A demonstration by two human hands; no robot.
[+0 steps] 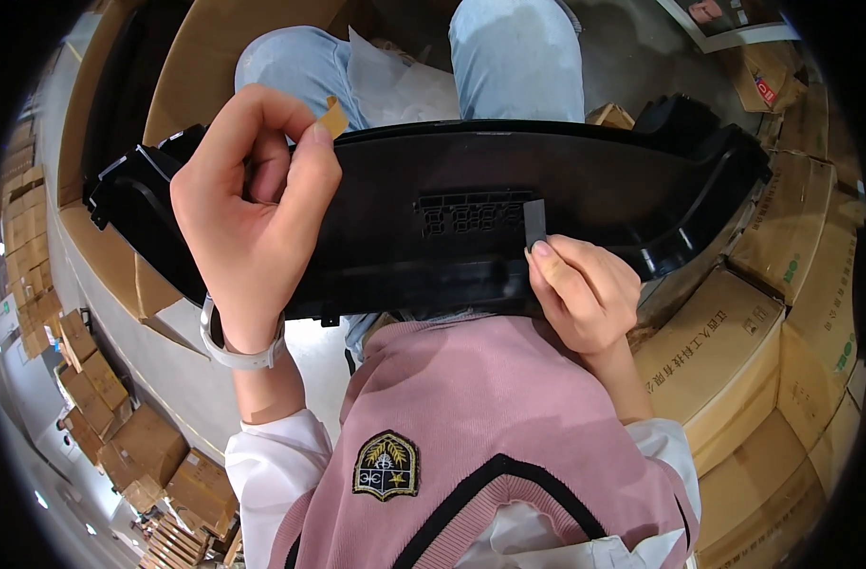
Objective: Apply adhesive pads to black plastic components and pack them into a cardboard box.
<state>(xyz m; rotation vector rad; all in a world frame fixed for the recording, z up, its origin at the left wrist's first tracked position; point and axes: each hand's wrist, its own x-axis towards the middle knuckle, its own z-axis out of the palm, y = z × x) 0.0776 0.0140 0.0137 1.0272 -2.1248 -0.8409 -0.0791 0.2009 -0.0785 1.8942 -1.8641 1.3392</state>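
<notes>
A long curved black plastic panel lies across my lap, with a small cut-out grid near its middle. My left hand is raised over the panel's left part, thumb and forefinger pinching a small yellowish-brown strip. Over the right half, my right hand pinches a short dark grey strip between thumb and fingers. That grey strip stands beside the right end of the grid; whether it touches the panel I cannot tell.
An open cardboard box stands beyond the panel at the left. Closed cartons are stacked close on my right. More boxes and wooden pallets are farther off to the left. Translucent wrapping lies between my knees.
</notes>
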